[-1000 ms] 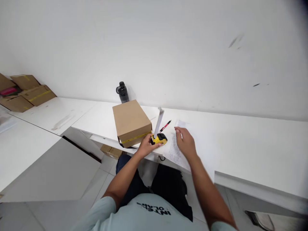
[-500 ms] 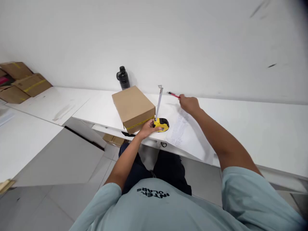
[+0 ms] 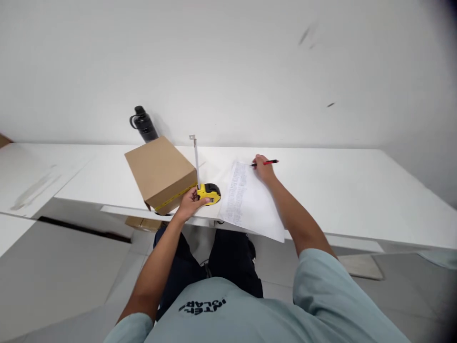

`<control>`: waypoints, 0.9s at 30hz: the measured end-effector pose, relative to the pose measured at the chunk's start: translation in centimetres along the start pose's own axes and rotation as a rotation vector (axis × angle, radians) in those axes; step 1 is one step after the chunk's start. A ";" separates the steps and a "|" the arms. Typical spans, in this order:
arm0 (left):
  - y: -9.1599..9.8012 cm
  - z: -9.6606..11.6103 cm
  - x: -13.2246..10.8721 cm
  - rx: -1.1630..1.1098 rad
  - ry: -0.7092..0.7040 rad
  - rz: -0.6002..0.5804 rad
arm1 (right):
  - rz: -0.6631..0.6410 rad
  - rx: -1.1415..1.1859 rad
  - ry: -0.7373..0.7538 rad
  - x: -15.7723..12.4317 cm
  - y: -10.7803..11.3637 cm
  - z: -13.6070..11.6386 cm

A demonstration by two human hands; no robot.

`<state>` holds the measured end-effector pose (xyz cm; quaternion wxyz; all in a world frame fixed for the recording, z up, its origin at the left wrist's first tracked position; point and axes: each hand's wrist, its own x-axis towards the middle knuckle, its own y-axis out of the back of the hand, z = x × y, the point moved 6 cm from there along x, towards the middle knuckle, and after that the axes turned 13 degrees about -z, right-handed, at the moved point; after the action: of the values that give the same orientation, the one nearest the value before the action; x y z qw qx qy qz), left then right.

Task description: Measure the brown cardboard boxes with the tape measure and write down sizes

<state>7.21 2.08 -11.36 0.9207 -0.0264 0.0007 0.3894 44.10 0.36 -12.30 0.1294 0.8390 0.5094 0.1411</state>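
Note:
My left hand (image 3: 189, 204) is closed around a yellow and black tape measure (image 3: 210, 194), held at the front right corner of a brown cardboard box (image 3: 162, 171). The tape's metal blade (image 3: 196, 159) sticks out away from me beside the box, its hooked end free. Between the fingers of my right hand (image 3: 263, 167) is a red and black pen (image 3: 270, 162), its tip at the upper right part of a white paper sheet (image 3: 255, 205). Handwritten lines cover the sheet's left side, and its lower edge hangs past the table's front edge.
A black bottle (image 3: 144, 125) stands behind the box, near the wall. The white table (image 3: 339, 190) runs along the wall to the right. Below the table on the left lies another cardboard box (image 3: 143, 224). A grey panel (image 3: 71, 267) stands at the lower left.
My right hand has brought the pen from above the table down to the paper. The view has swung right, so the box, bottle and tape measure appear farther left. My left hand keeps its hold.

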 end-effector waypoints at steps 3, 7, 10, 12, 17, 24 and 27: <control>-0.1 0.1 -0.2 0.044 0.004 0.055 | 0.004 0.041 -0.037 0.1 0.1 0.4; 0.4 -0.1 -0.3 0.107 -0.007 0.112 | 0.011 0.056 -0.046 0.3 0.6 -0.1; 0.4 -0.6 -0.4 0.151 -0.002 0.086 | 0.001 0.075 -0.066 0.5 0.2 -0.2; 0.1 -0.7 -0.9 0.239 -0.023 0.085 | -0.014 0.088 -0.085 0.5 -0.3 -0.1; -0.8 0.2 -2.2 0.625 -0.047 0.185 | -0.027 0.079 -0.093 0.6 -0.8 -0.4; -1.0 0.4 -2.4 0.699 -0.029 0.123 | -0.057 0.041 -0.064 1.0 -1.2 -0.5; -1.0 0.4 -2.4 0.691 -0.026 0.115 | -0.059 0.049 -0.071 1.0 -1.3 -0.3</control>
<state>6.26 -0.36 -10.84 0.8518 0.2919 0.1223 0.4175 43.39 1.89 -12.37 0.1308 0.8309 0.5324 0.0946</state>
